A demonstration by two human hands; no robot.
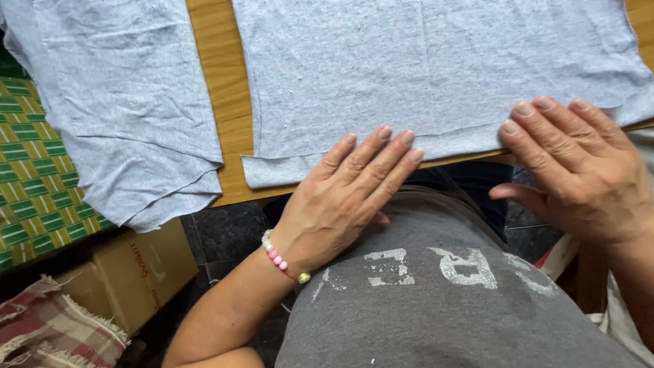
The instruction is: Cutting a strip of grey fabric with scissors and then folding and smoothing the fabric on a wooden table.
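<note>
- Plainly, the large grey cloth piece [436, 68] is lying flat on the wooden table [221, 82], its near hem running along the table's front edge and sagging slightly over it.
- Both hands are resting at that hem: the left hand [340, 197] is pressing flat with fingers straight and close together, fingertips on the fabric; the right hand [579, 170] is doing likewise further along the hem, fingers extended, thumb hanging below the table edge. Neither hand is gripping anything.
- Judging by its look, the cloth is a thin, soft knit, heathered pale grey with tiny flecks; it is likely light, limp and prone to creeping or curling at cut edges.
- Taking hold is probably best done by pinching the hem near a corner, since the flat middle offers no purchase.
- A second grey cloth piece [122, 102] is lying beside the first, across a strip of bare table, rumpled and drooping over the table's side.
- Past that side of the table a green checked woven surface [27, 184] is showing; below it sit a cardboard box [136, 272] and a frayed plaid rag [48, 334].
- A beaded bracelet [279, 259] is circling the left wrist.
</note>
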